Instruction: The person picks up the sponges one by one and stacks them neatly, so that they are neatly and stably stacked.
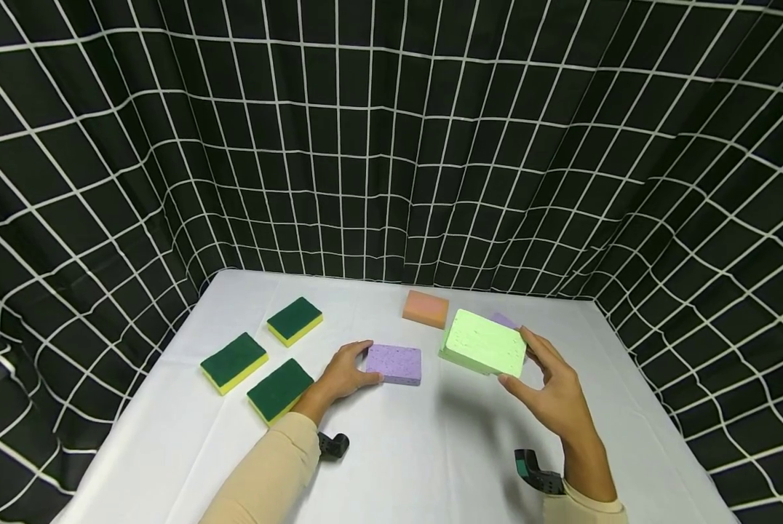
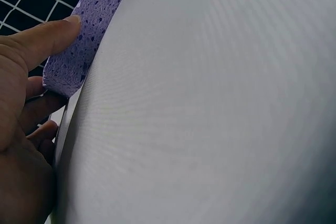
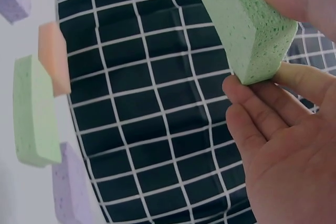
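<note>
My left hand (image 1: 347, 375) pinches the left end of a purple sponge (image 1: 398, 364) low at the table's middle. In the left wrist view its thumb lies on the pitted purple sponge (image 2: 86, 40), fingers on the other side. My right hand (image 1: 551, 386) holds a light green sponge (image 1: 485, 342) by its right end, raised above the table with a shadow below. The right wrist view has this green sponge (image 3: 252, 30) between thumb and fingers. Behind it, a second purple sponge (image 1: 504, 320) is mostly hidden in the head view.
An orange sponge (image 1: 426, 308) lies at the back. Another light green sponge (image 3: 34, 111) rests on the table in the right wrist view. Left stand three green-and-yellow scouring sponges (image 1: 295, 320). The white table (image 1: 391, 466) is bordered by a black gridded curtain (image 1: 378, 145).
</note>
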{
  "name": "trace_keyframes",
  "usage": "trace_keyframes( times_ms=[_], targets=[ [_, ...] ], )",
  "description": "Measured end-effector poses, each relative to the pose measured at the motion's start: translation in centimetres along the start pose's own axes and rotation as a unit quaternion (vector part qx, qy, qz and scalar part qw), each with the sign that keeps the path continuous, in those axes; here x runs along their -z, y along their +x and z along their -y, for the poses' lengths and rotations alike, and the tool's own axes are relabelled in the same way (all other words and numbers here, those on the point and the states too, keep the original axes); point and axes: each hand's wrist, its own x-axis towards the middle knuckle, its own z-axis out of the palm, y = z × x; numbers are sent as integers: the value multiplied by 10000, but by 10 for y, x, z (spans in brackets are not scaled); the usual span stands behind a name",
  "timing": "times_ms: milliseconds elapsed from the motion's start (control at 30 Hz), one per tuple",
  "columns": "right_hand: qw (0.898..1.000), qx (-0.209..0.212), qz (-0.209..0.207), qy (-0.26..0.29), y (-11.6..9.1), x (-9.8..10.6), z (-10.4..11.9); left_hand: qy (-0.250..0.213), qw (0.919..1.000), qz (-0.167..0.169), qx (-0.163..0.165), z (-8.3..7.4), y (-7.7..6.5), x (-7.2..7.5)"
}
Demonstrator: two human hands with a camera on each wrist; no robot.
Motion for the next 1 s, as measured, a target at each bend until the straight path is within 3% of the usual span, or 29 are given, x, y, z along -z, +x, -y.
trace_keyframes(
  times_ms=[333,533,1000],
  targets=[
    [9996,43,262,137,13,-17,-1,30,10000,-40,31,3,1,-2],
    [9973,147,481,536,20,-27,-4,83,9999,-51,43,3,3,-2],
    [9900,-126,881,1096,34,-55,-14,27,10000,-15,92,1,1,-1]
  ],
)
